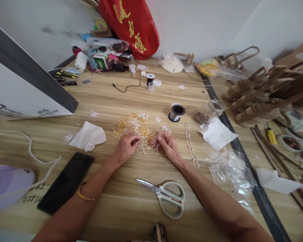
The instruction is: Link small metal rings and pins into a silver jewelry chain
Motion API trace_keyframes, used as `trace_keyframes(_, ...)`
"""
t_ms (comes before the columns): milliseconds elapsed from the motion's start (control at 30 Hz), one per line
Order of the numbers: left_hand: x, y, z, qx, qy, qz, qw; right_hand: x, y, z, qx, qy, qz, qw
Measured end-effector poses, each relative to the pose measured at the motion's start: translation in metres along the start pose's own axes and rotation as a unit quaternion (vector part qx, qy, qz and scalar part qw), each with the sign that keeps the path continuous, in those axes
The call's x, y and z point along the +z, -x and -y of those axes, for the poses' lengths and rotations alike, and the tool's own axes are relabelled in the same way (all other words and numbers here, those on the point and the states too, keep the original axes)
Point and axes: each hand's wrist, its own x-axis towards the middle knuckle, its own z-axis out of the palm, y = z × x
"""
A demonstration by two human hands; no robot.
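A heap of small gold and silver beads and findings (135, 127) lies on the wooden table (116, 101). My left hand (126, 147) rests at the heap's near edge, fingers curled in a pinch on some small bead pieces. My right hand (168, 146) is just to the right, fingers pinched on a thin beaded strand (161, 158) that trails toward me on the table. A finished beaded chain (191, 145) lies right of my right hand. A gold bangle (84, 196) sits on my left wrist.
Scissors (166, 196) lie near me, a black phone (66, 183) at left beside a crumpled tissue (88, 136). A wire spool (176, 112), bead jar (215, 107), white paper (217, 134) and plastic bags (229, 168) sit right. Wooden baskets (255, 97) and a red bag (132, 25) stand behind.
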Motion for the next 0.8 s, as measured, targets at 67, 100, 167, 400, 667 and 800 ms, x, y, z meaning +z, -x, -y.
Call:
trace_keyframes(67,-0.0002,-0.0002,-0.0011,0.002,0.007,-0.004,1.000,0.0000,-0.0001,-0.0004,-0.001,-0.005,0.003,1.000)
trace_keyframes(100,-0.0003,-0.0002,-0.0017,0.002,0.009,-0.006,1.000,-0.0001,-0.0002,-0.0008,0.000,-0.008,0.004,1.000)
trace_keyframes(167,-0.0006,-0.0002,-0.0027,0.002,0.012,-0.007,1.000,-0.0004,-0.0004,-0.0016,0.002,-0.013,0.008,1.000)
trace_keyframes(400,-0.0016,0.0005,-0.0036,-0.020,0.024,0.002,1.000,-0.0008,0.0000,-0.0008,0.001,-0.008,0.013,1.000)
trace_keyframes(667,-0.0005,0.0010,-0.0022,-0.028,0.045,-0.010,0.999,-0.0008,0.0003,-0.0020,0.004,0.002,0.011,1.000)
trace_keyframes(800,0.0008,0.0007,-0.0006,-0.014,0.034,-0.017,0.999,-0.0017,-0.0005,-0.0030,0.000,-0.012,0.017,1.000)
